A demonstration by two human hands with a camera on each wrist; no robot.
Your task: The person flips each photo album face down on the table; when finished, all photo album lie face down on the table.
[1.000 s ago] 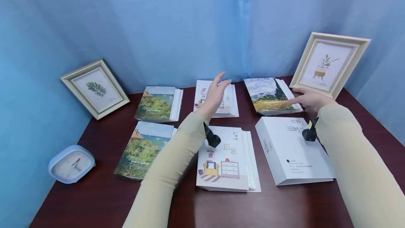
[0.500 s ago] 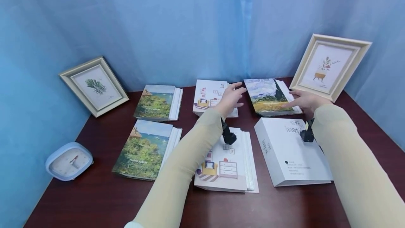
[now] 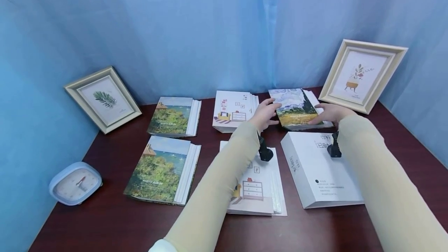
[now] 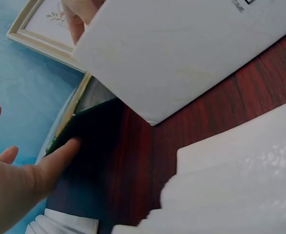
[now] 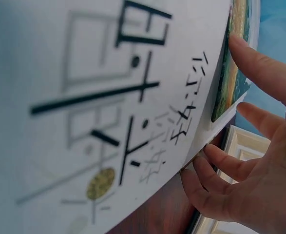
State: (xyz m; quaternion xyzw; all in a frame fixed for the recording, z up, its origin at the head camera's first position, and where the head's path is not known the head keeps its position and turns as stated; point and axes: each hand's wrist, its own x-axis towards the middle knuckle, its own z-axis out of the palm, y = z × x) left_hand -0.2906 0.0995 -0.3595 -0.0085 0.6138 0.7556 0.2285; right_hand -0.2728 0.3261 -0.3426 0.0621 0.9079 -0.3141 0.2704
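A photo album with a wheat-field and cypress painting on its cover (image 3: 293,106) lies at the back right, pages facing right. My left hand (image 3: 265,115) is at its left side, fingers spread; in the left wrist view a fingertip (image 4: 73,145) is right at the album's dark spine (image 4: 91,124). My right hand (image 3: 330,112) is over the page side. Its thumb (image 5: 240,46) lies against the cover in the right wrist view, with the other fingers loosely bent along the album's edge. In front lies a thick white album (image 3: 323,170) with black lettering.
Two white albums with furniture drawings (image 3: 232,108) (image 3: 257,201) lie in the middle. Two landscape photo albums (image 3: 171,114) (image 3: 157,170) lie left of them. Framed pictures (image 3: 105,98) (image 3: 364,75) lean at both back corners. A blue clock (image 3: 76,183) stands front left on the dark red table (image 3: 105,224).
My left hand has moved right, from over the back white album to the painted album's left side. The right hand has shifted slightly left along the album. The albums stay in place.
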